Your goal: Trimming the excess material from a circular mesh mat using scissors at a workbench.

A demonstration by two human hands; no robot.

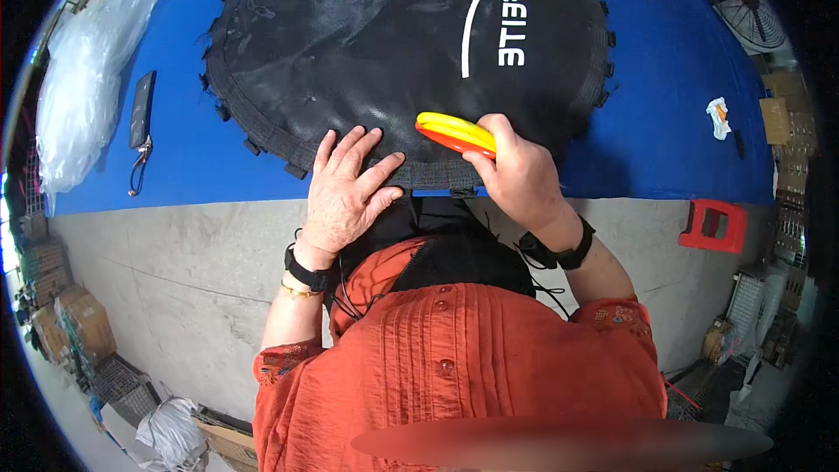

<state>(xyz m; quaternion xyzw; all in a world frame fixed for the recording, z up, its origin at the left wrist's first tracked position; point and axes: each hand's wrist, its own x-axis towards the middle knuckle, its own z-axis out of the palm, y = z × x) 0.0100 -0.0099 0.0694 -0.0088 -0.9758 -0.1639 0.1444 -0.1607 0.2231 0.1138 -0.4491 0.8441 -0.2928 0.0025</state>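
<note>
A round black mesh mat [367, 26] with a webbing rim and small loops lies on a blue table [673, 105]. My left hand [350, 188] rests flat, fingers spread, on the mat's near rim. Just to its right, my right hand [520, 170] grips a yellow and orange handled tool [454, 133] over the same rim. Its working end is hidden by the hand. Both wrists wear black bands.
A dark phone with a cord [141, 109] and clear plastic bags [83, 79] lie at the table's left. A small white wrapper [718, 116] sits at the right. A red stool [715, 225] and cardboard boxes [83, 323] stand on the grey floor; a fan [743, 0] stands far right.
</note>
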